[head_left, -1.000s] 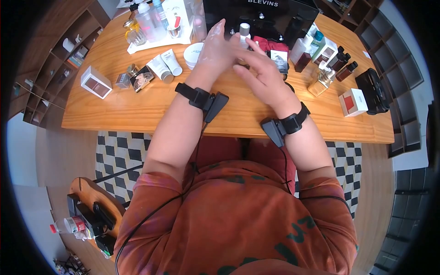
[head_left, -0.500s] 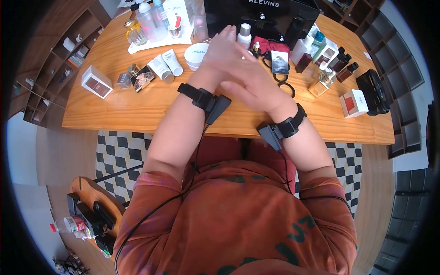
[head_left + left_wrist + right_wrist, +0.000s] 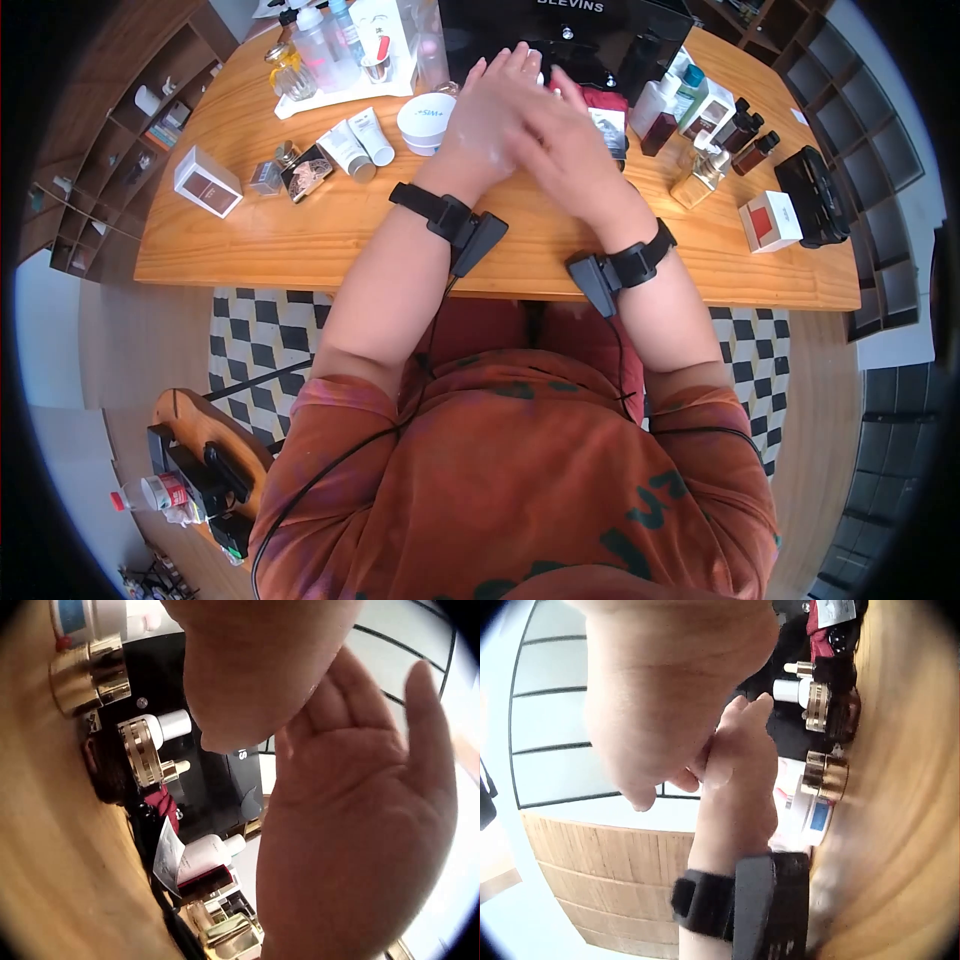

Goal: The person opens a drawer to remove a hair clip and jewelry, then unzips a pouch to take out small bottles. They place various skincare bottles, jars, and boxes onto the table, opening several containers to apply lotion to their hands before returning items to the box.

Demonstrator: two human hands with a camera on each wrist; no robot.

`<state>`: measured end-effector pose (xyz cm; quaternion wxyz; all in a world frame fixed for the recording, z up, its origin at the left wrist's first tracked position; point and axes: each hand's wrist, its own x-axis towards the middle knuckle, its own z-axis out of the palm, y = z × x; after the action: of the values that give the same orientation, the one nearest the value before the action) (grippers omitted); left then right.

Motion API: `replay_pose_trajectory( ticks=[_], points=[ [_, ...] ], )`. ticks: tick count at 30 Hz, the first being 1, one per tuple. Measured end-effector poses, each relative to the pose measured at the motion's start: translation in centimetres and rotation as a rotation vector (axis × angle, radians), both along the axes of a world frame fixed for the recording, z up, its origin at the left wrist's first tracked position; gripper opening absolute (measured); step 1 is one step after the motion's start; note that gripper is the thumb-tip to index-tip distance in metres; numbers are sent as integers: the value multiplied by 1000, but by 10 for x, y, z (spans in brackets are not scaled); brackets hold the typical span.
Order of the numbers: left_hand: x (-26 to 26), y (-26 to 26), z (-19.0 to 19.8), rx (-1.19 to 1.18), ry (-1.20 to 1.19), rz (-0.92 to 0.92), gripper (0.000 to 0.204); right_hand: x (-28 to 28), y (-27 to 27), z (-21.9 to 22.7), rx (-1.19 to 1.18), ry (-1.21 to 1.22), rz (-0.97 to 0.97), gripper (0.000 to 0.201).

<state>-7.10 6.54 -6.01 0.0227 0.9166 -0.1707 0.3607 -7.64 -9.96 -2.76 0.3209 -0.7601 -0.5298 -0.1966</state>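
Observation:
In the head view the left hand [image 3: 478, 128] is held out over the table with extended fingers and whitish smears on its back. Across it lies the right hand [image 3: 568, 148], its fingers resting over the back of the left. The left wrist view shows the right palm [image 3: 360, 825] facing that camera with the fingers extended. From the right wrist the left hand [image 3: 739, 761] appears beneath the right hand [image 3: 679, 690]. Neither hand holds an object. A round white jar [image 3: 425, 122] stands just left of the left hand.
Two white tubes [image 3: 358, 145], a patterned compact [image 3: 306, 174] and a white box [image 3: 208, 182] lie or stand leftward. A black case [image 3: 560, 40] is behind the hands. Rightward are a gold-toned bottle [image 3: 700, 180], a red-marked box [image 3: 770, 222] and a black bag [image 3: 812, 197].
The right hand has moved up over the left hand's back, after being lower near its wrist half a second ago. The left hand's fingers have shifted slightly to the right.

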Motion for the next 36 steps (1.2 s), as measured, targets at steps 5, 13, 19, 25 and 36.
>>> replay_pose_trajectory(
  ticks=[5, 13, 19, 25, 36],
  points=[
    [-5, -10, 9, -173, -24, -85, 60, 19, -7, -4, 315, 23, -63, 54],
    [-1, -20, 8, -184, 52, -162, 53, -8, 9, 18, 754, 1407, 912, 82],
    [-1, -39, 8, -152, 112, -230, 47, 7, 23, 13, 860, 1709, 1016, 88],
    [-2, -51, 7, -109, 179, -293, 42, 27, 11, 34, 1130, 1745, 707, 85],
    [29, -59, -23, 104, -276, -251, 55, 42, 57, -37, 1297, 1586, 655, 80]
  ],
)
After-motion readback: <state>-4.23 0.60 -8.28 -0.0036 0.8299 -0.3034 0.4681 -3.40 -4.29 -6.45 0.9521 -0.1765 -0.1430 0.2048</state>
